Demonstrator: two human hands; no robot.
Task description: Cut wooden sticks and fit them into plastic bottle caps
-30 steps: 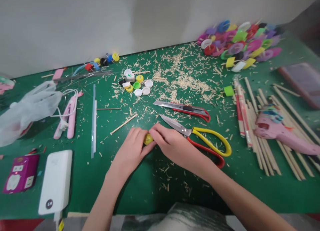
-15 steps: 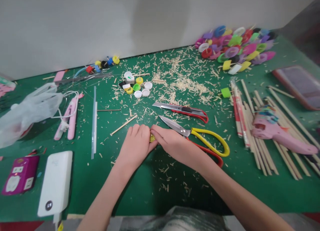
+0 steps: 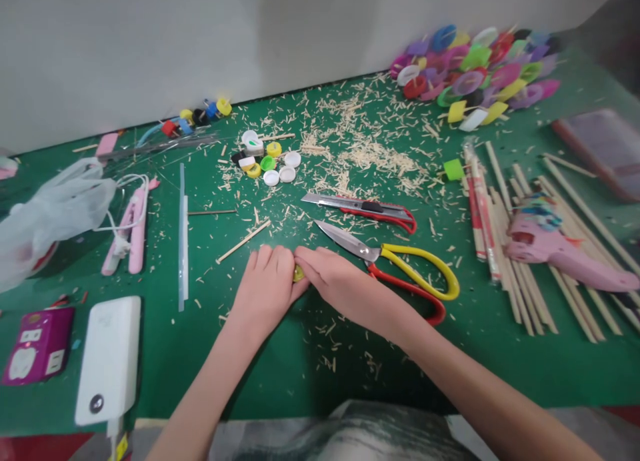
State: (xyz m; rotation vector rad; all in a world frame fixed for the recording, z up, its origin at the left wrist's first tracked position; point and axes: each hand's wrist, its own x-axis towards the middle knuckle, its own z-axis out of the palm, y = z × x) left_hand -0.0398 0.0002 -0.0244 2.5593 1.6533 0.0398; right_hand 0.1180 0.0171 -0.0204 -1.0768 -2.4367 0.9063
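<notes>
My left hand (image 3: 265, 289) and my right hand (image 3: 336, 281) meet fingertip to fingertip on the green mat (image 3: 310, 374), closed together on a small yellow cap (image 3: 299, 273) that shows only as a sliver between them. Just right of my right hand lie the yellow-and-red scissors (image 3: 400, 274), their blades pointing up-left. Beyond them lies a red utility knife (image 3: 365, 209). A thin wooden stick (image 3: 244, 241) rests a little up-left of my left hand.
Wood shavings litter the mat. Loose bottle caps (image 3: 267, 164) sit at centre back, a heap of coloured cap pieces (image 3: 475, 74) at back right. Chopsticks (image 3: 520, 248) and a pink glue gun (image 3: 555, 251) lie right. A white power bank (image 3: 107, 361), purple socket (image 3: 35, 344) and plastic bag (image 3: 50, 211) lie left.
Both hands have closed more tightly over the yellow cap, which shows less than a second ago. The view has shifted slightly; the tools have not moved.
</notes>
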